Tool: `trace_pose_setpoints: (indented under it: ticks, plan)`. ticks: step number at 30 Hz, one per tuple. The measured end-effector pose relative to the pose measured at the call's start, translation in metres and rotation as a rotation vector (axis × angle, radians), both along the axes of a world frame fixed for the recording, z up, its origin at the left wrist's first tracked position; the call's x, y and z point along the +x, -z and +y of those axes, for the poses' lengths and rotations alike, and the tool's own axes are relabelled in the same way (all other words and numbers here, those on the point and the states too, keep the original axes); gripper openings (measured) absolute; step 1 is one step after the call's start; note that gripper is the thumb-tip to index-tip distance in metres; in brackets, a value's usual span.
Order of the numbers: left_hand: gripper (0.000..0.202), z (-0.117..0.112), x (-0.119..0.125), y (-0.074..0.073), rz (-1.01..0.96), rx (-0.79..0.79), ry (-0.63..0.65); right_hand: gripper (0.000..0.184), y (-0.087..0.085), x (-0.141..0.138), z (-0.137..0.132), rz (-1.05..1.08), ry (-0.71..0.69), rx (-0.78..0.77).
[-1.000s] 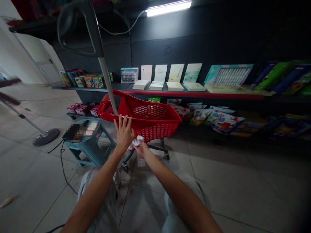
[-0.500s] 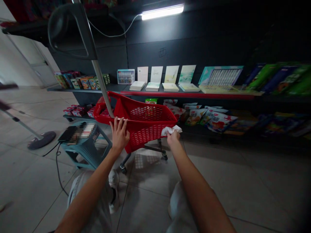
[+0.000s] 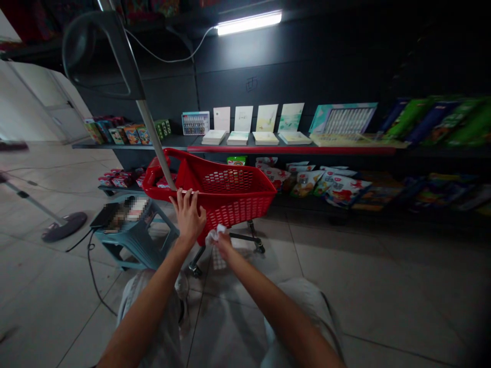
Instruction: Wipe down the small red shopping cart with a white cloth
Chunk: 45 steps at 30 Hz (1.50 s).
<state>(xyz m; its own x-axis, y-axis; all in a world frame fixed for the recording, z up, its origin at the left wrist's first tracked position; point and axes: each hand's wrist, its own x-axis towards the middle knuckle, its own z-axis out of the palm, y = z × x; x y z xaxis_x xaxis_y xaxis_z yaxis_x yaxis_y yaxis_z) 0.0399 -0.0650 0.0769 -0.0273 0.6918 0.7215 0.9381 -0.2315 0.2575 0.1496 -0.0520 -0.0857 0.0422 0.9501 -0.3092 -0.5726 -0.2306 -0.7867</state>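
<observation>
A small red shopping cart (image 3: 240, 207) with perforated basket sides and dark wheeled legs stands before me. My left hand (image 3: 190, 217) rests on its near rim close to the handle end, fingers hooked over the edge. Low beside the basket's lower near corner, my right hand (image 3: 223, 245) pinches a crumpled white cloth (image 3: 215, 234). The cloth is at or very near the red plastic; whether it touches cannot be made out. A metal pole (image 3: 151, 128) with a dark loop handle rises by the cart's handle, in front of the shelves.
A blue-grey plastic stool (image 3: 132, 243) stands left of the cart with blurred items on it and a cable hanging down. Behind are dark shelves with books (image 3: 238, 137), boxes and snack bags (image 3: 307, 181). A round stand base (image 3: 65, 227) sits on the tiled floor at left.
My right hand has moved with the white cloth from the basket's far right end down and left to its lower near corner. My left hand stays on the rim.
</observation>
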Motion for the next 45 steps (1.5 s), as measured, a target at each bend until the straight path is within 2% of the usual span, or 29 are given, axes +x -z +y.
trace_pose_setpoints:
  ticks: [2, 4, 8, 12, 17, 21, 23, 25, 27, 30, 36, 40, 45]
  plan:
    - [0.059, 0.001, 0.000, 0.001, 0.010, 0.016, -0.002, 0.016, 0.006, -0.029, -0.012, 0.035, -0.047, -0.070]
    - [0.059, 0.002, -0.002, 0.002, 0.019, 0.024, -0.004, 0.014, 0.009, -0.045, -0.014, 0.068, -0.072, -0.115]
    - [0.061, 0.001, -0.005, 0.001, 0.045, -0.002, 0.012, 0.016, 0.004, -0.036, 0.004, 0.102, -0.025, -0.135]
    - [0.061, -0.001, -0.010, -0.001, 0.060, -0.013, 0.024, 0.015, -0.009, 0.003, 0.032, 0.050, 0.171, -0.126]
    - [0.068, -0.003, -0.016, 0.000, 0.069, -0.039, 0.044, 0.009, -0.033, 0.076, 0.056, -0.120, 0.439, -0.070]
    - [0.070, -0.006, -0.020, 0.001, 0.084, -0.050, 0.050, 0.034, -0.060, 0.129, 0.062, -0.279, 0.609, 0.001]
    - [0.070, -0.008, -0.021, 0.002, 0.084, -0.049, 0.048, 0.048, -0.075, 0.144, 0.059, -0.494, 0.630, 0.093]
    - [0.069, -0.010, -0.021, 0.004, 0.076, -0.034, 0.051, 0.052, -0.089, 0.150, 0.051, -0.824, 0.563, 0.271]
    - [0.067, -0.012, -0.022, 0.006, 0.055, -0.013, 0.053, 0.048, -0.100, 0.146, 0.041, -1.150, 0.405, 0.501]
    - [0.064, -0.013, -0.021, 0.009, 0.024, 0.010, 0.036, 0.050, -0.111, 0.134, 0.027, -1.448, 0.172, 0.736]
    - [0.060, -0.012, -0.024, 0.011, 0.012, 0.039, 0.002, 0.047, -0.126, 0.129, 0.020, -1.590, 0.056, 0.839]
    - [0.063, -0.012, -0.036, 0.013, 0.048, 0.022, 0.022, 0.046, -0.132, 0.138, 0.018, -1.672, 0.045, 0.890]
    - [0.072, -0.014, -0.053, 0.014, 0.132, -0.053, 0.081, 0.044, -0.135, 0.153, 0.012, -1.729, 0.057, 0.882]
